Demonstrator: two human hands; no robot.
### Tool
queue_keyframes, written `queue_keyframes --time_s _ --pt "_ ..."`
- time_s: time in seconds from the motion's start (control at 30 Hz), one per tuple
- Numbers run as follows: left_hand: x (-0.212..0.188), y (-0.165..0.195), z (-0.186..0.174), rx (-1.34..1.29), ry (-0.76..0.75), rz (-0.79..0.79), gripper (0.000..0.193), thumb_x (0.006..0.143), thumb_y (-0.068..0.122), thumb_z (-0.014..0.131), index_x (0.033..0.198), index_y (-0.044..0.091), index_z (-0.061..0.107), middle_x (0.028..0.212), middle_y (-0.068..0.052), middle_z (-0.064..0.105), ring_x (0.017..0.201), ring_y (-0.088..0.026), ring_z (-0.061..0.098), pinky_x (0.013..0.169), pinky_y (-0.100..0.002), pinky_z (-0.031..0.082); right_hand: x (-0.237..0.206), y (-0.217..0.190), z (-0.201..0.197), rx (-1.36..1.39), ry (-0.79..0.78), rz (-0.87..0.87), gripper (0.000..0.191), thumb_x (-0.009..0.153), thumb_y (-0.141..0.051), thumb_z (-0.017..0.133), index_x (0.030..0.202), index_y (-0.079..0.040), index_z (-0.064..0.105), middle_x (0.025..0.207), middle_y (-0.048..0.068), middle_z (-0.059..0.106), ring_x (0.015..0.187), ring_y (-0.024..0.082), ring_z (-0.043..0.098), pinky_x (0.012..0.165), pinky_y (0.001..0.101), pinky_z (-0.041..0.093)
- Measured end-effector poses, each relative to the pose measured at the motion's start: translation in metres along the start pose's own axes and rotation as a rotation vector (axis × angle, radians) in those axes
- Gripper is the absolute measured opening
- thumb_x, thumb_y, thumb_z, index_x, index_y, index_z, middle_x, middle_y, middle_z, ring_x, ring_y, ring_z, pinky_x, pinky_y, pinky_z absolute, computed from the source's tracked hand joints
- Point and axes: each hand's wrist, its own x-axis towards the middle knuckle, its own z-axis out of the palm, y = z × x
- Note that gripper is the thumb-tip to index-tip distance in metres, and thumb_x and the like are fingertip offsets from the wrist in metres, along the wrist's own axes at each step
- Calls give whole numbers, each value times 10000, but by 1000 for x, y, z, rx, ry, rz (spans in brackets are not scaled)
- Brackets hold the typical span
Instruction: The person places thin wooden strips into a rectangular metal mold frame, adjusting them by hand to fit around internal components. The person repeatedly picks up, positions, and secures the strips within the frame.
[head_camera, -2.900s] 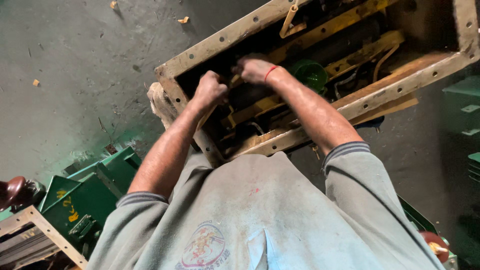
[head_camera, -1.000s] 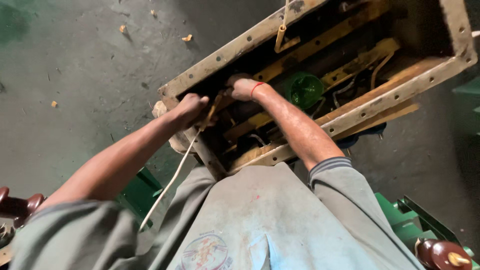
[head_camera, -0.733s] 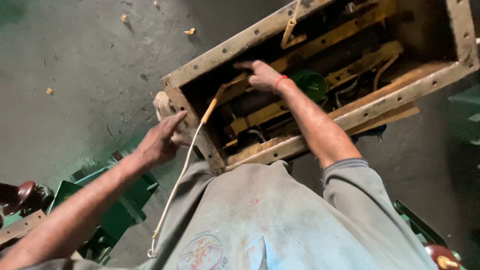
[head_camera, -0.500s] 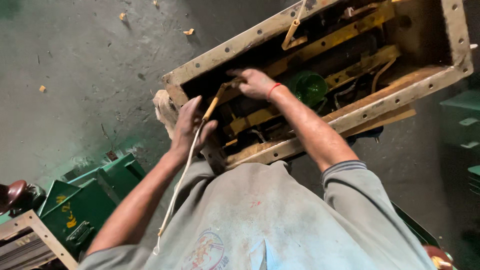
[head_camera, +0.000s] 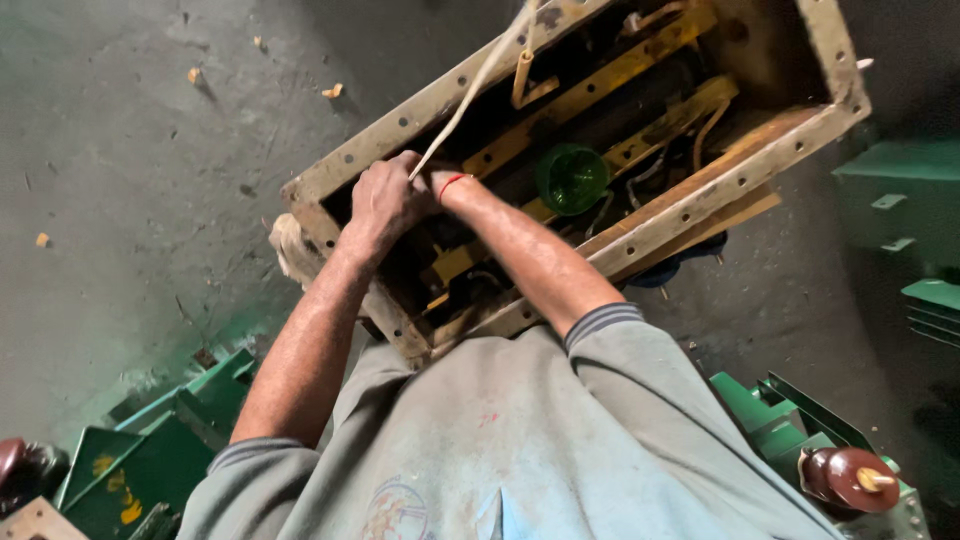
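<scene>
Two hands counted at tank's 9 o'clock end: left hand (head_camera: 385, 200), right hand (head_camera: 442, 185), side by side. One open tank (head_camera: 700, 205). One pale strap (head_camera: 470, 90) toward 12 o'clock. One green round part (head_camera: 571, 178) inside. One brown insulator (head_camera: 845, 478) at 4 o'clock.

The open metal box (head_camera: 700, 190) has a dull tan, rust-stained rim and yellow bars (head_camera: 590, 95) across a dark inside, where a bright green round cap (head_camera: 571, 178) sits. A pale cream cord (head_camera: 470, 95) crosses the rim. By the box's near corner, a red thread (head_camera: 452, 182) circles one wrist. The sweatshirt (head_camera: 520, 450) below the box is faded grey-blue; green metal parts (head_camera: 140, 470) lie beside it.
</scene>
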Motion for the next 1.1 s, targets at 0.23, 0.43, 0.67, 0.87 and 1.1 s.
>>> queue_keyframes --time_s 0.23,0.43,0.67,0.87,1.1 --pt "-27 -2 -16 -489 149 -17 309 910 264 759 1141 60 733 989 -138 777 891 -236 763 789 -346 582 -21 -10 -37 77 1 423 298 854 -309 708 981 -41 738 974 226 728 906 376 695 768 485 544" --pt "-49 13 -12 -393 290 13 355 873 315 878 1076 50 759 939 -115 749 840 -224 737 758 -335 573 -62 -47 -51 -32 418 503 223 962 -171 609 1058 -2 719 973 209 721 908 382 691 803 475 555" --pt "-51 23 -10 -240 463 151 570 828 332 934 1265 69 679 1052 -112 725 950 -259 719 819 -386 584 -153 -132 -46 134 808 480 295 974 -140 638 1229 0 683 1128 151 723 999 253 730 888 330 580" --pt "-65 15 -1 -354 447 -21 871 737 277 960 1454 52 518 1235 -124 688 914 -224 676 795 -359 588 -240 -203 -24 80 1060 559 275 959 -89 676 1217 8 678 1111 115 727 1015 219 712 917 328 565" --pt "-95 -6 -2 -493 406 -101 879 756 139 891 1506 28 446 1325 -128 658 983 -198 669 839 -348 610 -292 -242 23 115 1132 673 263 956 -92 691 1207 -11 684 1083 93 717 975 191 707 891 315 572"
